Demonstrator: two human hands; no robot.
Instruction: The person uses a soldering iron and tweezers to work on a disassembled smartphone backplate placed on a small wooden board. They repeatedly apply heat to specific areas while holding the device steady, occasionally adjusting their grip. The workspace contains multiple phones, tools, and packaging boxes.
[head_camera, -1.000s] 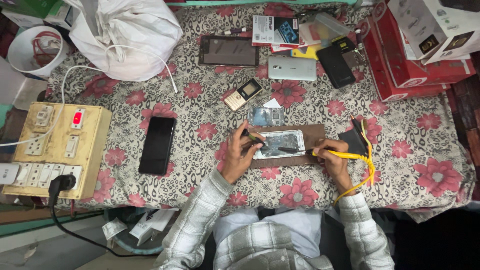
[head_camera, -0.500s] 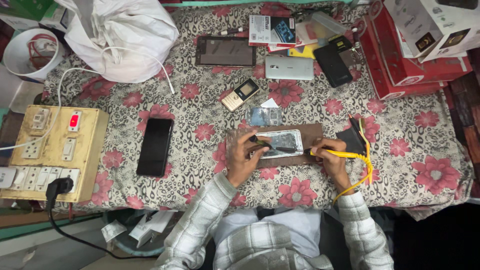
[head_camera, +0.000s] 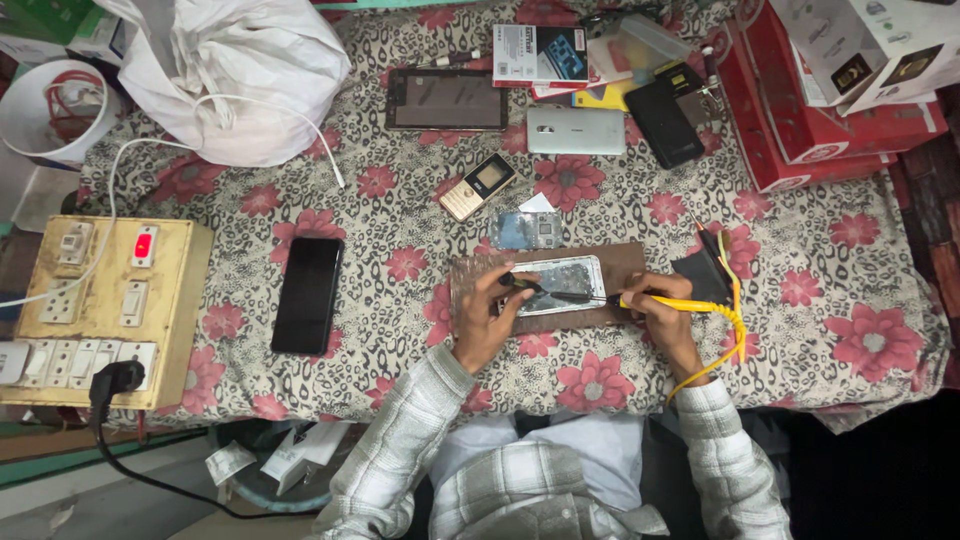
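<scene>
- flowered cloth over the desk: soft, matt, printed
- black phone: glossy glass face
- soldering iron: smooth yellow plastic handle
- switch board: worn painted wood
- white bag: crinkled, shiny plastic
- red boxes: glossy cardboard

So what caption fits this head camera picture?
Left hand steadies an opened phone while right hand holds a yellow soldering iron.

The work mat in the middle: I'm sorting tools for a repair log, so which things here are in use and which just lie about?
In use:
left hand on the opened phone
right hand holding the yellow soldering iron
brown work mat

Lying about:
black smartphone
gold keypad phone
tablet
silver phone
white bag
switchboard
</scene>
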